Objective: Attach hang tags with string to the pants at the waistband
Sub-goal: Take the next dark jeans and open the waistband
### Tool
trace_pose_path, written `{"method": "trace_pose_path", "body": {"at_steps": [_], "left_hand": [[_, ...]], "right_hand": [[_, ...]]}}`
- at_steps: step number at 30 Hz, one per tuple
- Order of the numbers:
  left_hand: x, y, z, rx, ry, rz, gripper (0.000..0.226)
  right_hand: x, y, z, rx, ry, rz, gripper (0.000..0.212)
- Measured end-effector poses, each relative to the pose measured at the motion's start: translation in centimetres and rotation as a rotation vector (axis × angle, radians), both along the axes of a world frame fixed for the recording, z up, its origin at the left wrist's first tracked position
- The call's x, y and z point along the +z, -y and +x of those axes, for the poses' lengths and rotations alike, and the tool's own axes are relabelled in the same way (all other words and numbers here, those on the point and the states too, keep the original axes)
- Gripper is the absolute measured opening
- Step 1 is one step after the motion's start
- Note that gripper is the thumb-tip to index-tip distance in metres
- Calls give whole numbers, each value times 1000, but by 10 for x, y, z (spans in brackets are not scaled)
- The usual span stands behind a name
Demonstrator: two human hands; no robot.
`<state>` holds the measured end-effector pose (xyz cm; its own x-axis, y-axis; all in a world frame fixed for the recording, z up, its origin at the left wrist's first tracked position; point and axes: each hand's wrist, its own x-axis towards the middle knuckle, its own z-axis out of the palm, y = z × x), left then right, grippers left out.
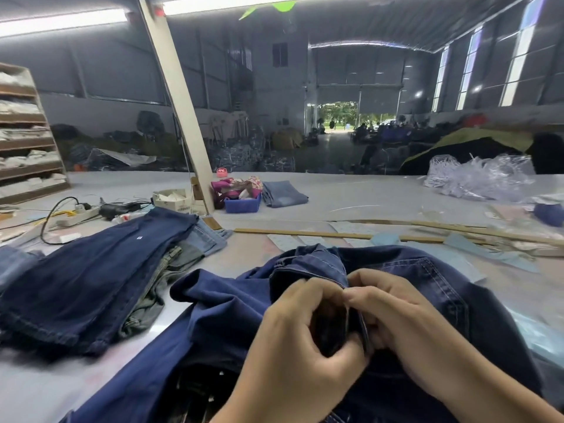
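1. Head view: a pair of dark navy blue cotton pants (232,306) lies crumpled on the pale grey work table (351,193), right in front of the person, with a stitched patch pocket facing up on the right.
2. The left hand (302,328) has its fingers curled around a bunched fold of the pants' upper edge, clenched on the cloth and on something dark inside the fold that is too shadowed to name.
3. The right hand (393,315) meets it from the other side, thumb and forefinger pinching the same fold of cloth, the fingertips of both hands touching.
4. No string or tag can be made out between the fingers; that spot is blurred.
5. To the left lies a flat stack of folded navy and grey-green trousers (91,285), apart from the held pair.
6. Farther back stand a small blue plastic bin (242,204) with pink items in it, a folded pair of light blue jeans (283,193) just beside it, and a white power strip (79,215) with black cables.
7. A long wooden ruler (305,234) lies across the table beyond the pants, and a heap of clear plastic bags (476,175) sits at the far right.
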<state>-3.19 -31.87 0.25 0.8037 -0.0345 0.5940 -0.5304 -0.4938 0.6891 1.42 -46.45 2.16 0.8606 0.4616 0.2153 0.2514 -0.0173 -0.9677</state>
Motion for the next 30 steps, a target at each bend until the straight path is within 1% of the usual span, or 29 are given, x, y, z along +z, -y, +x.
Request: {"method": "trace_pose_path", "body": {"at_steps": [3,5,6,8,9,10,12,13,15,16,17,19,21,24,25,27,28,30], "left_hand": [[-10,1,-2,55,27,19,33],[-16,0,-4,61,3,12,42],[-17,0,-5,58,-13,12,47],[-18,1,-5,57,-31,27,53],[-19,2,-5,62,-27,33,53],[-20,3,-5,72,-24,37,53],[-22,7,-5,98,-35,42,51],[-23,8,-5,110,-41,42,50],[-24,10,-6,136,-44,52,48],[-24,10,-6,143,-52,52,48],[-24,10,-6,138,-64,39,50],[-24,10,-5,135,-80,22,51],[-24,8,-6,143,-82,16,53],[-25,4,-7,96,-135,-62,55],[-25,2,-7,76,-153,-84,56],[-25,1,-8,44,-174,-119,55],[-25,1,-8,30,-177,-132,54],[-25,-2,-9,-2,-186,-152,54]], "right_hand": [[-4,5,-2,9,-9,8,30],[-11,5,-4,-7,48,-9,21],[-14,4,-5,-32,65,-6,20],[-20,2,-6,-151,90,-15,34],[-21,3,-6,-202,123,-28,35],[-21,4,-7,-221,158,-42,31],[-20,6,-12,-169,224,-73,14],[-18,6,-15,-142,234,-86,11],[-17,8,-18,-133,258,-155,31],[-16,8,-18,-157,269,-191,33],[-15,8,-18,-172,268,-218,28],[-13,8,-15,-170,201,-231,14],[-11,9,-11,-136,56,-159,12],[-8,8,-13,-68,-122,-7,8],[-8,8,-13,-50,-161,43,12],[-10,10,-12,-45,-228,146,32],[-11,12,-12,-48,-253,190,38],[-11,14,-13,-29,-288,254,36]]}}
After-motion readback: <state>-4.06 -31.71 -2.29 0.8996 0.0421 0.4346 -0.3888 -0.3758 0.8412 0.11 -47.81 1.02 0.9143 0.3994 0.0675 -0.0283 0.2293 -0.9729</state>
